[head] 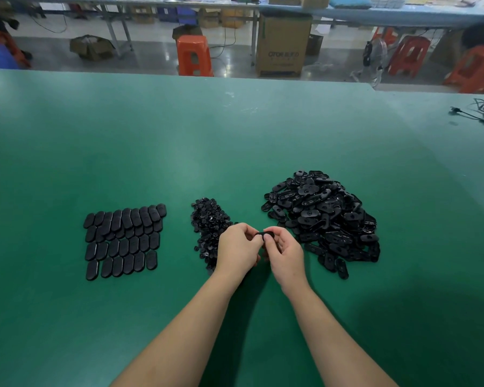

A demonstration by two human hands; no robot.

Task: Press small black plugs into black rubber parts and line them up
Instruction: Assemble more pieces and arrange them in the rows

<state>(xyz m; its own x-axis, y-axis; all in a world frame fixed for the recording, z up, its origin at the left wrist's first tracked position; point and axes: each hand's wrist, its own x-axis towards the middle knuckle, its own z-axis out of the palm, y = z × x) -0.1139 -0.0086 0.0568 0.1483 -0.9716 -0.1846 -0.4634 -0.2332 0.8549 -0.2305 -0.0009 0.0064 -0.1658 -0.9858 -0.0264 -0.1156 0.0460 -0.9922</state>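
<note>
Near the table's [235, 129] front edge, your left hand [236, 248] and right hand [284, 251] both pinch one rubber part [265, 234] between plug pile [210, 227] and parts heap [323, 216]. It's likely light and soft, so grip its ends and press mid-hole. Finished rows [123, 241] sit toward the left edge.

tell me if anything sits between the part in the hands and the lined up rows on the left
Yes. The pile of small plugs lies on the table directly between the held rubber part and the rows of finished parts; it must be carried over it.
</note>
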